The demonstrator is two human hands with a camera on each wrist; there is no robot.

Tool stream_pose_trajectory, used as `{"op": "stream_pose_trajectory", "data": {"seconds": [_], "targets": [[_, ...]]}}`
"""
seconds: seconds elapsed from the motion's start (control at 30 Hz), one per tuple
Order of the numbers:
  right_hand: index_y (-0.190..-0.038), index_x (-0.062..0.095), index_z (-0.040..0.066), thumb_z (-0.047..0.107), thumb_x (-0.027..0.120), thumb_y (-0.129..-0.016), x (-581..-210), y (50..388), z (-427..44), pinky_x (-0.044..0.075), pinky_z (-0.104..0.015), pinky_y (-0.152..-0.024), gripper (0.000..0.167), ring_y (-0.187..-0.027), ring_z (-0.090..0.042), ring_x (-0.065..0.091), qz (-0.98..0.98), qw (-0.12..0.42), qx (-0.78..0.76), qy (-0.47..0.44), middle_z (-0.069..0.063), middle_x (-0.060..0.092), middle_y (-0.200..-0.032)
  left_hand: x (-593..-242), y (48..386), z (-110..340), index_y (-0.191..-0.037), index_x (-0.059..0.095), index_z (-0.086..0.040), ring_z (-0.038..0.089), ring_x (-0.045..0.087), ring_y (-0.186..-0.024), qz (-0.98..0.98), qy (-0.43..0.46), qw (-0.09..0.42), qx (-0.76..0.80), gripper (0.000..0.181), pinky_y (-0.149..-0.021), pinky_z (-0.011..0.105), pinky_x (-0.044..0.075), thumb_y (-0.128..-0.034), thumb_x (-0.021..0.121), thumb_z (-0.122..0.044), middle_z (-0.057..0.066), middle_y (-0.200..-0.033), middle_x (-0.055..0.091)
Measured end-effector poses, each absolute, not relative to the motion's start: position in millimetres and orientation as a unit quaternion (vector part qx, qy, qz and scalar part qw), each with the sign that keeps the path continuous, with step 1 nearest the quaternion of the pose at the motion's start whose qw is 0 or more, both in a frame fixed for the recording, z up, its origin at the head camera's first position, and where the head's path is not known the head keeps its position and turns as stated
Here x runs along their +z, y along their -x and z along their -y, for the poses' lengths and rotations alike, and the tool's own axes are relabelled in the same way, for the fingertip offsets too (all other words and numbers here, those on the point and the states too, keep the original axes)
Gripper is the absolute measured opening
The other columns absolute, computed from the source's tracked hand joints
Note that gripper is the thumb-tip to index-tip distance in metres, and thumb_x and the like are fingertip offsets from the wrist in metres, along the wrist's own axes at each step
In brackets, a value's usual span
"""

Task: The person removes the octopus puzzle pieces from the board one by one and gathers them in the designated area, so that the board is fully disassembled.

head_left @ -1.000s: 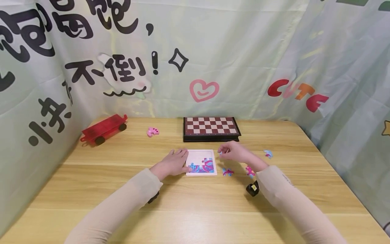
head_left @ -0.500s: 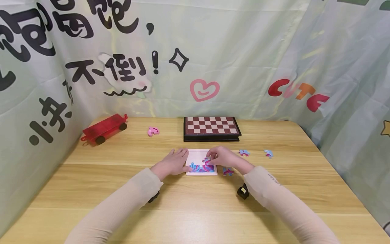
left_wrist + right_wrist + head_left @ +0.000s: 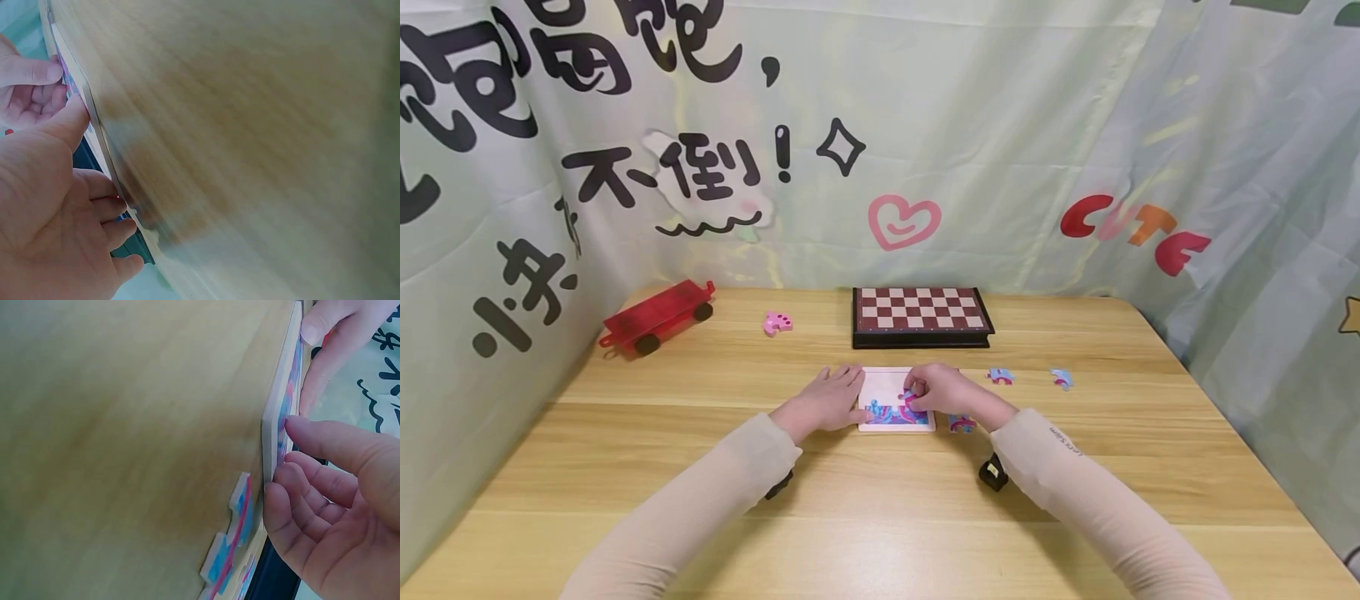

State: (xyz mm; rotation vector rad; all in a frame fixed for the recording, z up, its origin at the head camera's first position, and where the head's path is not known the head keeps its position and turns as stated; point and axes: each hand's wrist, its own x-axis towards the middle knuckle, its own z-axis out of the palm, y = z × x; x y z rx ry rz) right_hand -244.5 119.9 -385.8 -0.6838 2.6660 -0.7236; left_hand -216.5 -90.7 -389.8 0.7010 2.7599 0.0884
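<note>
A small puzzle tray (image 3: pixel 880 386) with a white rim lies mid-table, its lower part filled with blue, pink and purple pieces (image 3: pixel 891 414). My left hand (image 3: pixel 827 400) rests along its left edge, fingers extended and thumb on the lower left corner. Over the tray's right side, my right hand (image 3: pixel 947 390) has curled fingers and thumb at a puzzle piece, which they mostly hide. The right wrist view shows that thumb (image 3: pixel 306 428) touching the printed face. A loose puzzle piece (image 3: pixel 961 423) lies just right of the tray.
Two more loose pieces, one nearer (image 3: pixel 1000 377) and one farther right (image 3: pixel 1062 379), lie on the wooden table. Behind the tray sits a folded chessboard (image 3: pixel 921 318). A pink spotted piece (image 3: pixel 777 323) and a red toy wagon (image 3: pixel 658 318) stand at the back left.
My right hand has moved left from beside the tray onto its right side, uncovering a loose blue piece. Its forearm now covers where a pink piece lay. The left hand stays put.
</note>
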Motion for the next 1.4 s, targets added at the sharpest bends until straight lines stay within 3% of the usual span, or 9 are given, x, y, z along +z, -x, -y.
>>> {"op": "stream_pose_trajectory", "data": {"seconds": [0.5, 0.7, 0.93, 1.2, 1.4], "targets": [[-0.096, 0.061, 0.009, 0.011, 0.073, -0.08, -387, 245, -122, 0.046, -0.032, -0.072, 0.02, -0.077, -0.017, 0.051, -0.927, 0.121, -0.24, 0.261, -0.003, 0.056, -0.09, -392, 217, 90, -0.143, 0.023, 0.003, 0.03, 0.014, -0.137, -0.958, -0.245, 0.144, 0.03, 0.075, -0.109, 0.047, 0.009, -0.0928, 0.046, -0.048, 0.015, -0.15, 0.017], [-0.098, 0.062, 0.005, 0.002, 0.068, -0.081, -386, 245, -127, 0.047, -0.029, -0.072, 0.019, -0.077, -0.017, 0.051, -0.921, 0.116, -0.261, 0.264, -0.004, 0.057, -0.09, -391, 218, 91, -0.143, 0.023, 0.003, 0.03, 0.014, -0.137, -0.958, -0.245, 0.144, 0.031, 0.076, -0.109, 0.047, 0.009, -0.0926, 0.046, -0.048, 0.015, -0.15, 0.017], [-0.094, 0.061, 0.009, -0.002, 0.062, -0.084, -384, 243, -134, 0.045, -0.028, -0.06, 0.015, -0.068, -0.017, 0.048, -0.905, 0.132, -0.31, 0.259, -0.003, 0.054, -0.08, -391, 218, 91, -0.143, 0.023, 0.003, 0.03, 0.014, -0.137, -0.958, -0.247, 0.144, 0.026, 0.076, -0.109, 0.047, 0.01, -0.0927, 0.046, -0.048, 0.015, -0.15, 0.017], [-0.083, 0.064, 0.005, 0.002, 0.065, -0.084, -384, 245, -133, 0.041, -0.027, -0.062, 0.003, -0.067, -0.015, 0.045, -0.916, 0.146, -0.269, 0.26, 0.0, 0.054, -0.072, -391, 217, 91, -0.143, 0.023, 0.003, 0.03, 0.014, -0.137, -0.957, -0.249, 0.142, 0.029, 0.076, -0.109, 0.048, 0.01, -0.0923, 0.046, -0.049, 0.015, -0.15, 0.017], [-0.091, 0.069, 0.004, 0.006, 0.064, -0.086, -381, 244, -131, 0.044, -0.03, -0.07, 0.008, -0.072, -0.016, 0.048, -0.926, 0.152, -0.226, 0.261, 0.0, 0.06, -0.08, -390, 216, 91, -0.144, 0.023, 0.003, 0.03, 0.013, -0.137, -0.958, -0.247, 0.145, 0.03, 0.076, -0.109, 0.048, 0.01, -0.0925, 0.046, -0.049, 0.015, -0.15, 0.016]]}}
